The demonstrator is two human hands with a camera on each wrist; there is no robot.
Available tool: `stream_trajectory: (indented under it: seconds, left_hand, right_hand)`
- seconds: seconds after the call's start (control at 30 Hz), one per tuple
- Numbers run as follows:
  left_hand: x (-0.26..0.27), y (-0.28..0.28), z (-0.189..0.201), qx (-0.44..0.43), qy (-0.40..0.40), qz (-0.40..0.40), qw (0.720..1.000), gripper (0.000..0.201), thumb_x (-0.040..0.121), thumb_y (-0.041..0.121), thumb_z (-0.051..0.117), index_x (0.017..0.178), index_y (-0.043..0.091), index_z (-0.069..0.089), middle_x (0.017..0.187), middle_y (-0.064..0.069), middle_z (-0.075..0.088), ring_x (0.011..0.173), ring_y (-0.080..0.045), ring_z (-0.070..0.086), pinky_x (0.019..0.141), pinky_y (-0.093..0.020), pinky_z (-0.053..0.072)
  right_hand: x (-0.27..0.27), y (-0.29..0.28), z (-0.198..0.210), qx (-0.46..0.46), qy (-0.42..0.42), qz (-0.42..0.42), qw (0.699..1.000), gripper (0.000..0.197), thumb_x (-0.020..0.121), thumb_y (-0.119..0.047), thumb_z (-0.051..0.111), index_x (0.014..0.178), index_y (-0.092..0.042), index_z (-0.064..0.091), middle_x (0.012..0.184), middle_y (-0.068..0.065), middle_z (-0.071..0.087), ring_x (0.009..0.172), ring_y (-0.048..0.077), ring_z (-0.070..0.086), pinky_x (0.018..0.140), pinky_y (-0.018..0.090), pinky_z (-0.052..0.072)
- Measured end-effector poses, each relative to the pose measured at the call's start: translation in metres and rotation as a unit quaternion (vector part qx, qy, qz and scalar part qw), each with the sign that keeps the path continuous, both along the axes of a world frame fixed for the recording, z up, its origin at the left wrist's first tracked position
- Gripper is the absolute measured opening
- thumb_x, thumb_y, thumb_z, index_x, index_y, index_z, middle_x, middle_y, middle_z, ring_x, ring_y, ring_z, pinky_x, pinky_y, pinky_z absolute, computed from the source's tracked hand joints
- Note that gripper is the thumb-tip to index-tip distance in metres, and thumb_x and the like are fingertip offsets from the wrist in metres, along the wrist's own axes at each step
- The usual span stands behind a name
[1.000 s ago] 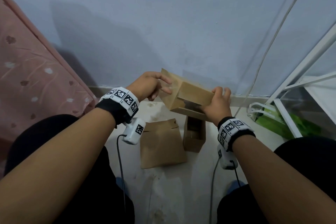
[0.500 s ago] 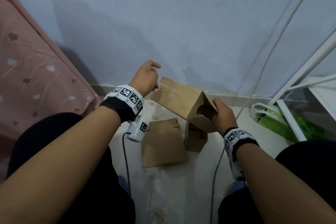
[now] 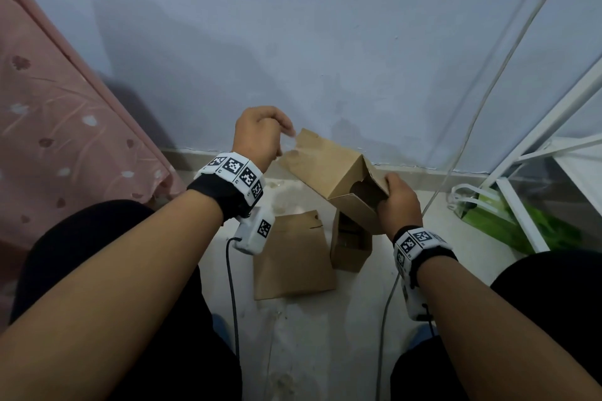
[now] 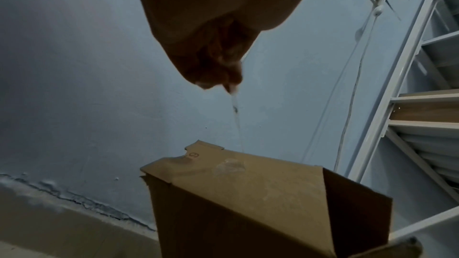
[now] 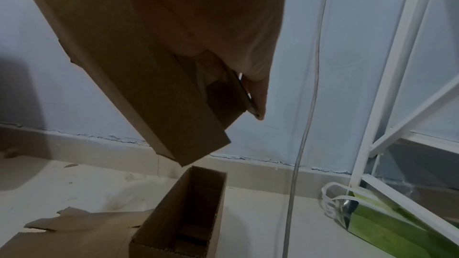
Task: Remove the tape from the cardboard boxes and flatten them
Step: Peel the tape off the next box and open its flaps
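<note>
— What have my hands got?

— My right hand (image 3: pixel 399 202) grips the open end of the tilted box (image 3: pixel 329 169), held in the air above the floor (image 3: pixel 325 335). My left hand (image 3: pixel 257 137) pinches a clear strip of tape (image 4: pixel 236 117) stretching up from the box's far end.

— Anything below?

— A flattened box (image 3: pixel 293 257) lies beside an open box (image 3: pixel 350 244).

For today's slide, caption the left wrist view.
Left hand peels clear tape off the held cardboard box.
</note>
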State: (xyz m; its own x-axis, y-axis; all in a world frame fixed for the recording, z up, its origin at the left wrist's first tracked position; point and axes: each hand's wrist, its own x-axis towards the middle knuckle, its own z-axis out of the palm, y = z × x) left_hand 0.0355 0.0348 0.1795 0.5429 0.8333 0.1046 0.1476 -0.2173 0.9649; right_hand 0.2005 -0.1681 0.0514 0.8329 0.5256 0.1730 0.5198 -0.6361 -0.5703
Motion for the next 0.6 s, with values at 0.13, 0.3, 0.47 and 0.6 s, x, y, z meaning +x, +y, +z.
stream_trajectory:
  seconds: [0.13, 0.3, 0.47, 0.6]
  left_hand:
    - [-0.003, -0.005, 0.003, 0.024, 0.038, -0.063, 0.997, 0.027, 0.061, 0.0, 0.036, 0.057, 0.0, 0.063, 0.048, -0.021, 0.058, 0.041, -0.021, 0.052, 0.059, -0.022, 0.045]
    - [0.003, 0.006, -0.004, 0.084, 0.213, -0.083, 0.97, 0.029, 0.079, 0.034, 0.045, 0.073, 0.015, 0.066, 0.073, 0.002, 0.06, 0.07, -0.017, 0.055, 0.06, -0.023, 0.042]
    - [0.002, 0.006, -0.014, 0.106, 0.243, -0.094, 0.96, 0.056, 0.084, 0.069, 0.059, 0.07, 0.016, 0.052, 0.068, 0.004, 0.052, 0.064, -0.017, 0.05, 0.06, -0.032, 0.038]
    - [-0.001, 0.009, -0.004, 0.099, 0.205, -0.081, 0.97, 0.059, 0.081, 0.076, 0.058, 0.073, 0.018, 0.047, 0.07, 0.003, 0.053, 0.065, -0.017, 0.051, 0.061, -0.03, 0.038]
  right_hand:
    - [0.003, 0.0, -0.002, 0.034, -0.015, -0.024, 0.999, 0.026, 0.079, 0.004, 0.047, 0.102, -0.009, 0.05, 0.095, 0.018, 0.058, 0.088, 0.039, 0.056, 0.072, 0.051, 0.052]
    - [-0.001, 0.004, -0.002, 0.05, -0.024, -0.023, 0.998, 0.03, 0.078, 0.006, 0.047, 0.104, -0.009, 0.05, 0.097, 0.017, 0.056, 0.092, 0.038, 0.052, 0.069, 0.045, 0.047]
    - [-0.002, 0.001, 0.008, 0.141, -0.044, 0.048, 0.988, 0.039, 0.077, -0.001, 0.046, 0.114, -0.012, 0.052, 0.105, 0.005, 0.053, 0.098, 0.029, 0.049, 0.078, 0.035, 0.04]
    - [-0.01, 0.006, 0.017, 0.163, -0.053, 0.073, 0.982, 0.048, 0.075, -0.006, 0.04, 0.122, -0.008, 0.053, 0.115, 0.007, 0.055, 0.106, 0.023, 0.047, 0.089, 0.031, 0.039]
